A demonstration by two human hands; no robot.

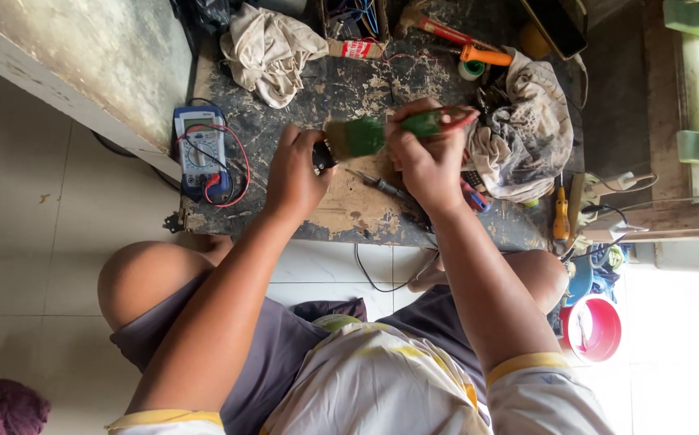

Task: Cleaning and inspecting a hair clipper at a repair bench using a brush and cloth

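Brushing is underway: the right hand (422,165) grips a green paintbrush (381,133). The left hand (297,173) pinches a small dark part (323,155) at its bristles; how clean it is cannot be told.

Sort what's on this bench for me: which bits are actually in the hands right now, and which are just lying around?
In hand:
- green brush, gripped by right hand
- small dark part, held by left hand against the bristles

Lying about:
- multimeter with leads
- pale rag
- second rag
- screwdriver on the bench
- orange-handled tool
- red bowl on the floor
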